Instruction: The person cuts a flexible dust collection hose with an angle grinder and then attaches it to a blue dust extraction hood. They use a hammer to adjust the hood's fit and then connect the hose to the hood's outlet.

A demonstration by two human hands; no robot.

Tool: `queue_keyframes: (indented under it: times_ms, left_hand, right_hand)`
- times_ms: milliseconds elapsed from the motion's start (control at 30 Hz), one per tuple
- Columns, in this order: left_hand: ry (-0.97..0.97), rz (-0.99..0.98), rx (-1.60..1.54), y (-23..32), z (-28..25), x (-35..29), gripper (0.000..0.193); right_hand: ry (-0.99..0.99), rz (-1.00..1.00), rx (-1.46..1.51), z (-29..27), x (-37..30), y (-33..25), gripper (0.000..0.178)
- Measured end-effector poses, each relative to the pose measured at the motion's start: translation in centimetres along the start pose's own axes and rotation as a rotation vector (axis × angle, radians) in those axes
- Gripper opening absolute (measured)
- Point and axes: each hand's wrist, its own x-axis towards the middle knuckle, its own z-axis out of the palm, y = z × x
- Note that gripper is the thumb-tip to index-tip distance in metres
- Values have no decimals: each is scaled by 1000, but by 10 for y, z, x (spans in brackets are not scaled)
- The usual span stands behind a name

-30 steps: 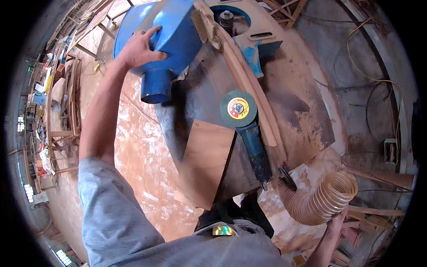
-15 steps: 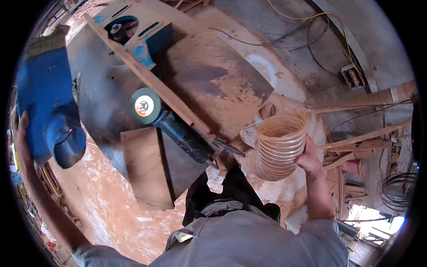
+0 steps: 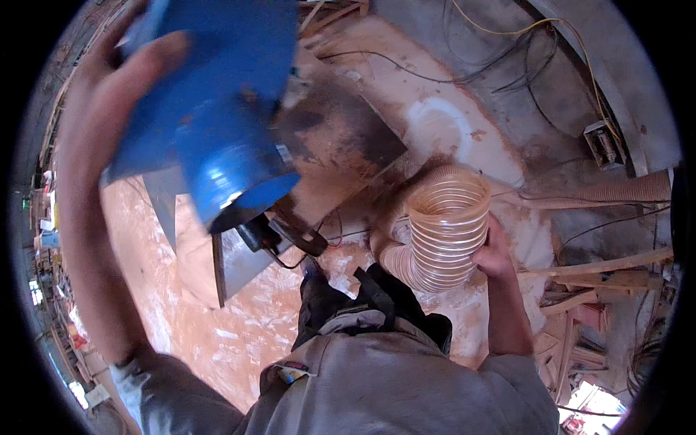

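Observation:
My left hand (image 3: 134, 80) grips the edge of a blue sheet-metal hood (image 3: 225, 58) with a round spout (image 3: 243, 192), held up over the metal-topped work table (image 3: 341, 138). The spout's mouth faces toward me. My right hand (image 3: 494, 250) is closed round the side of a clear ribbed hose (image 3: 448, 243), its open end pointing up and its length bending down to the left. Spout and hose end are apart. Under the hood, only the dark rear end of an angle grinder (image 3: 257, 233) shows; its disc is hidden.
A brown board (image 3: 197, 264) stands by the table's near side. Sawdust covers the floor (image 3: 174, 319). A socket box (image 3: 603, 145) with cables lies at the right, near another ribbed hose (image 3: 616, 190) and scrap wood (image 3: 609, 279).
The blue hood has come from the far left, up and rightward over the table with my left hand, now covering the grinder disc. My right hand still holds the hose, slightly shifted.

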Motion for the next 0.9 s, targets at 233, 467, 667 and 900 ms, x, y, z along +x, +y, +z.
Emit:
queue_keyframes:
  times_ms: [233,467,667,900]
  left_hand:
    - [-336,148,305,90,170,7,100]
    - [-479,95,516,108,268,-18,101]
    - [-404,11,549,82,290,-25,94]
    - [-269,105,522,64,295,-43,105]
  right_hand:
    - [-13,83,225,-65,-30,6,100]
    - [-80,32,146,-102,-24,36,94]
    - [-143,96,76,-89,17,77,94]
    - [-232,124,144,-73,55,121,98]
